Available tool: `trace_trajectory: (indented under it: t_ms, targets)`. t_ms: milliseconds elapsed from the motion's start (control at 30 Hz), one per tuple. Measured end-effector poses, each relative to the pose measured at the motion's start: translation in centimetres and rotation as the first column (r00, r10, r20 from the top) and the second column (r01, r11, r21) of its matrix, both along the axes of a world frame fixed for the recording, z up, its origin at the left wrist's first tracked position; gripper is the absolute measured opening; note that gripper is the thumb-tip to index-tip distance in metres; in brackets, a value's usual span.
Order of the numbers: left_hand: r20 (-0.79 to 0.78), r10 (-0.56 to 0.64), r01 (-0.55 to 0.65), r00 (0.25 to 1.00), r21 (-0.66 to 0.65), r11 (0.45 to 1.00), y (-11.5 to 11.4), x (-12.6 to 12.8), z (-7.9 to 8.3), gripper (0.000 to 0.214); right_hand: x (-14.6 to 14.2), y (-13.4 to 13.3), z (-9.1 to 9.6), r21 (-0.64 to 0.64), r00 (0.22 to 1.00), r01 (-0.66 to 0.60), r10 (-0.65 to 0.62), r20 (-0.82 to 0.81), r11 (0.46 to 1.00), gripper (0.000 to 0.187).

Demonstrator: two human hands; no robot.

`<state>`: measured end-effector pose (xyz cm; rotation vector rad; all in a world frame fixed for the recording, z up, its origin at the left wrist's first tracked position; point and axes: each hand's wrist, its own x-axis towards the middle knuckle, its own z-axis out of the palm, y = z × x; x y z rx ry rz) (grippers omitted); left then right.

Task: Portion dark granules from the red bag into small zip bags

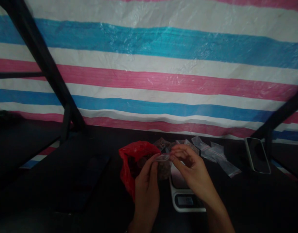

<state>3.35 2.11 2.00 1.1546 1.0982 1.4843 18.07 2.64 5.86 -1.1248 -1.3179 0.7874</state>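
Two bare forearms rise from the near edge of the view, each ending in a bare hand. The left hand (146, 181) and the right hand (190, 168) wear no gloves, rings or watch. No sleeve reaches either wrist, and the fingernails are short and unpainted.

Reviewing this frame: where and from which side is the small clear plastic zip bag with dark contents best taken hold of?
Probably at its top seal strip, pinched from both ends. The small clear plastic zip bag hangs upright above the white digital scale, dark contents weighing down the bottom, so the flat top edge is the firm part. The left hand and right hand pinch it there from opposite sides.
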Motion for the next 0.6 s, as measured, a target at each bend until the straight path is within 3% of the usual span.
trace_trajectory:
  t_ms: [233,400,600]
  targets:
    - [-0.027,-0.007,0.008,1.000,0.015,1.000,0.4,-0.7,-0.1,0.040,-1.3,0.3,0.0,0.083,0.999,0.040,-0.040,0.002,0.996,0.011]
    - [-0.012,0.001,-0.001,1.000,-0.007,1.000,0.4,-0.7,-0.1,0.042,-2.2,0.2,0.0,0.084,1.000,-0.013,0.012,0.014,0.996,0.026]
    - [0.016,-0.033,0.033,0.999,0.007,0.999,0.5,-0.8,0.1,0.042,-2.9,-0.1,0.1,0.104,0.995,0.044,-0.053,0.090,0.994,0.010]
